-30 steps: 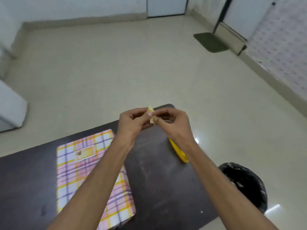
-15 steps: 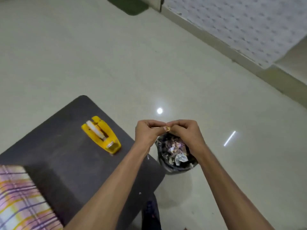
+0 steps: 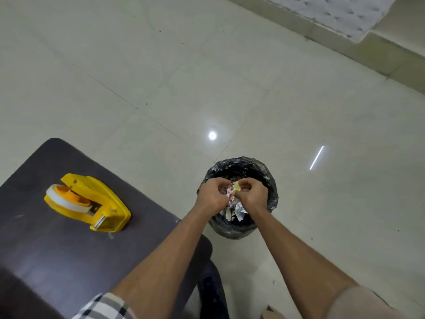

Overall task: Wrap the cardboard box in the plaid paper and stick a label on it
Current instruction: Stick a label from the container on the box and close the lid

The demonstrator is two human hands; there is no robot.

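Both hands lowered to just above the lined waste bin (image 3: 269, 178); plaid-wrapped box gone from view. Left hand (image 3: 212, 196), right hand (image 3: 252, 196): fingers curled, jointly pinching small yellow paper scrap (image 3: 236, 187). Yellow tape dispenser (image 3: 92, 201): on dark table (image 3: 46, 254), left of bin, well apart.

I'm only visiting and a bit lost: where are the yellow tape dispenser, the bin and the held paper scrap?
yellow tape dispenser (image 3: 108, 201): head view, on its yellow body.
bin (image 3: 264, 173): head view, on the black liner at its rim.
paper scrap (image 3: 236, 187): head view, on its pale yellow middle.
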